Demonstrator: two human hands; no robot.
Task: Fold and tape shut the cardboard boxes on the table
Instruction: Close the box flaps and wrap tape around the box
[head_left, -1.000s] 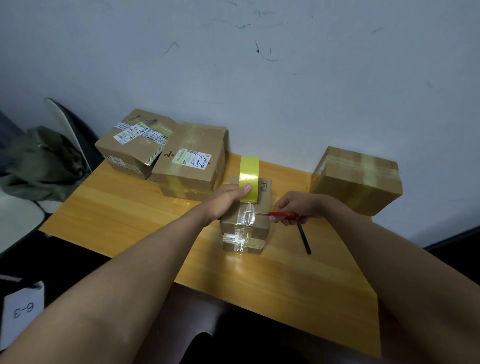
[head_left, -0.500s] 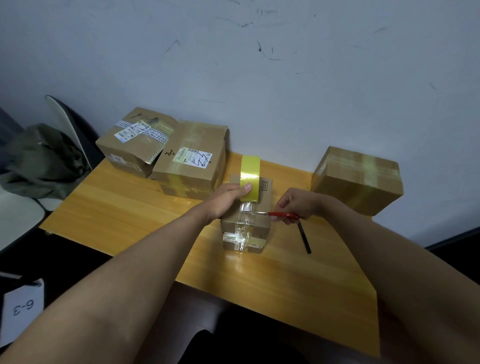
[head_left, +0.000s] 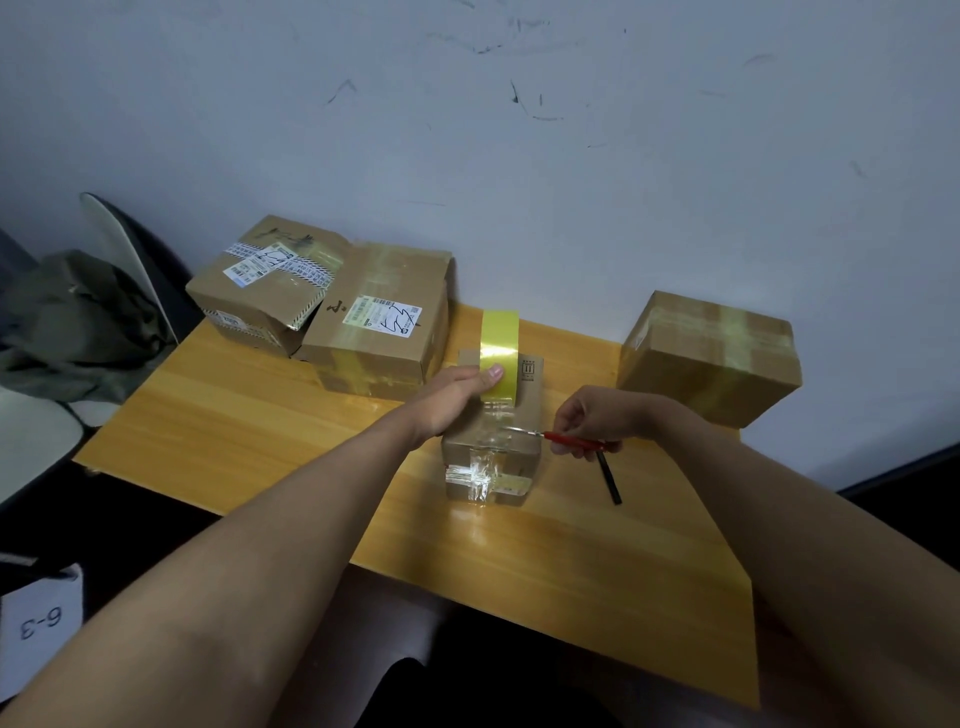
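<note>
A small cardboard box (head_left: 524, 395) stands mid-table, with clear tape crossed over its near face. On top of it a yellow tape roll (head_left: 500, 343) stands on edge, and my left hand (head_left: 460, 389) grips the roll with the thumb on its side. A clear strip runs from the roll down over the box top. My right hand (head_left: 592, 418) holds red-handled scissors (head_left: 569, 441) whose blades reach the strip at the box's near top edge.
Two taped boxes (head_left: 374, 317) with labels sit at the table's back left, and another taped box (head_left: 709, 353) at the back right. A black pen (head_left: 609, 478) lies right of the small box. A chair with green cloth (head_left: 78, 322) stands on the left.
Nearly nothing has moved. The scissors stay at the tape strip, and both hands keep their hold.
</note>
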